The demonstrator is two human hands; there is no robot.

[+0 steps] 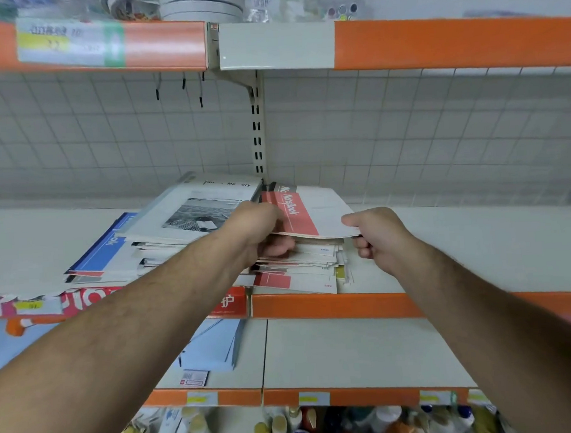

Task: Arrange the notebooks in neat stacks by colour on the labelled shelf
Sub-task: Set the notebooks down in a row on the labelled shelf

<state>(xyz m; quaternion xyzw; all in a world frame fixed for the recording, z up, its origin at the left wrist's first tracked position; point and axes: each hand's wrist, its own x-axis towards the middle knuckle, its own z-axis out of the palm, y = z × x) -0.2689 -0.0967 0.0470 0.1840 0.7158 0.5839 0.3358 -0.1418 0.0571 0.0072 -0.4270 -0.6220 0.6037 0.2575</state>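
Both hands hold the top red notebook (299, 215), which lies on the red stack (300, 265) with its front edge raised a little. The left hand (258, 231) grips it at the left side of the red stack, with the fingers curled under the cover. The right hand (378, 238) pinches its corner at the right side of the red stack, thumb on top and the other fingers folded below. The red stack stands on the shelf (461, 250), near its orange front edge, and it is not tidy: many covers stick out toward the front and the right. Just left of the red stack is a mixed pile, touching it or nearly so. That pile has a grey notebook (198, 211) with a black-and-white photo on top, and a blue notebook (109, 250) sticks out farther left. I judge that the step in hand is the building of the red pile. Whether this notebook is being laid down or taken up, I cannot tell. The next move probably calls for lowering it flat and matching its edges to the covers under it. Then the loose covers should be pushed in from both sides so that the red stack becomes square. After that, the mixed pile to the left waits to be sorted by colour.
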